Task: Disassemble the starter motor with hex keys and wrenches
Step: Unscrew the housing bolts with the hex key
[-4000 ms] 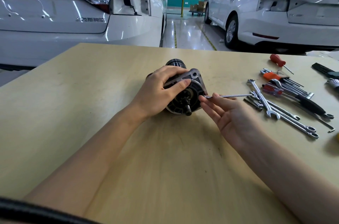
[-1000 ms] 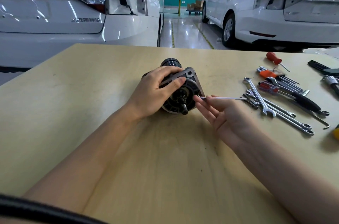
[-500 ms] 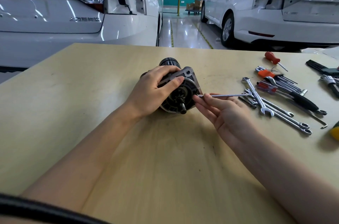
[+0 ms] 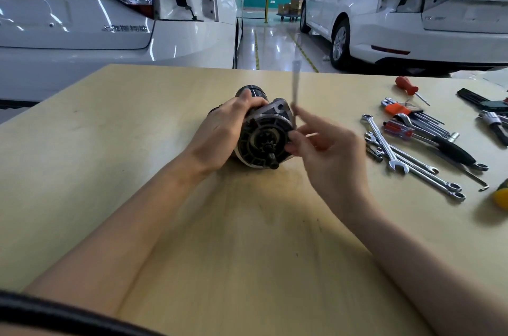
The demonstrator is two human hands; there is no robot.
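Starter motor [image 4: 261, 135] lies on its side mid-table [image 4: 110, 143], long axis running near to far, pinion end facing the camera.

Left hand [image 4: 220, 132] clasps the housing from the left; right hand [image 4: 327, 148], just right of the end plate, pinches a slim, motion-blurred wrench [image 4: 295, 88] standing almost upright beside the flange. Spare wrenches [image 4: 406, 159] lie well apart, farther right.

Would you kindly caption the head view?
Left hand steadies starter motor while right hand holds a blurred slim wrench upright.
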